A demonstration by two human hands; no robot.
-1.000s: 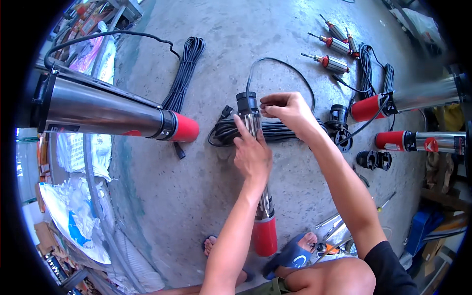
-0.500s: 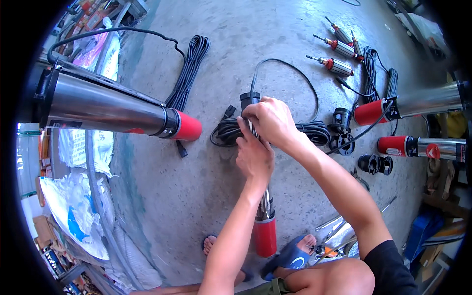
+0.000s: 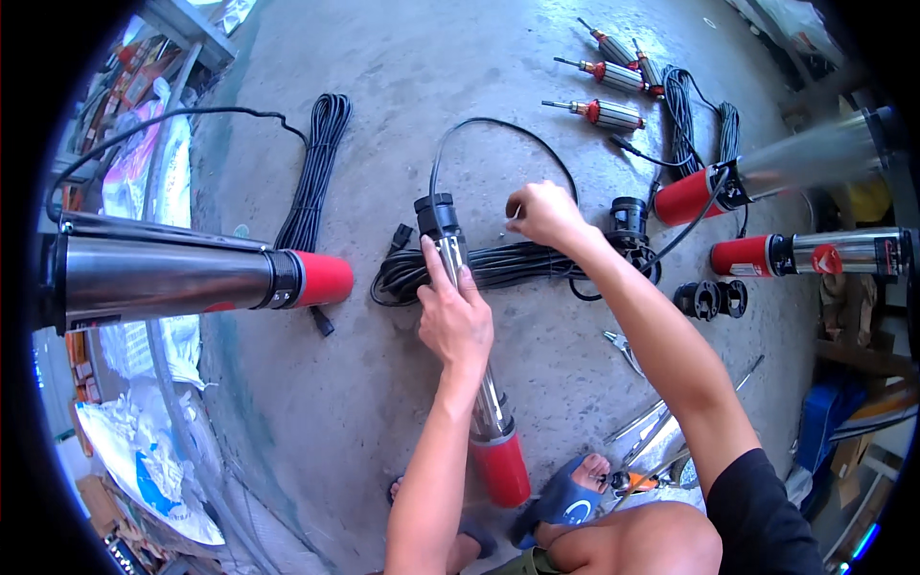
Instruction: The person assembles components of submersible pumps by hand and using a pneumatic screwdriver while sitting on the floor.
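A slim steel submersible pump (image 3: 494, 407) with a black cap and a red end rests in front of me, its red end towards my feet. My left hand (image 3: 454, 311) grips its steel body just below the black cap (image 3: 437, 216), index finger stretched along the metal. Off to the right of the cap, my right hand (image 3: 548, 216) is raised with curled fingers pressed together; whatever may be in them is too small to make out. A bundled black cable (image 3: 517, 265) lies under the pump, and a thin cord loops up from the cap.
At left a large steel pump (image 3: 172, 278) points inward, beside a coiled cable (image 3: 321, 168). Two red-ended pumps (image 3: 685, 196) lie at right. Several motor rotors (image 3: 613, 115) are at the back right, black plastic fittings (image 3: 698, 299) nearer, and pliers (image 3: 623, 351) on the floor.
My right hand has come off the pump's cap and moved to the right. The left hand stays on the pump body. The whole view has shifted somewhat.
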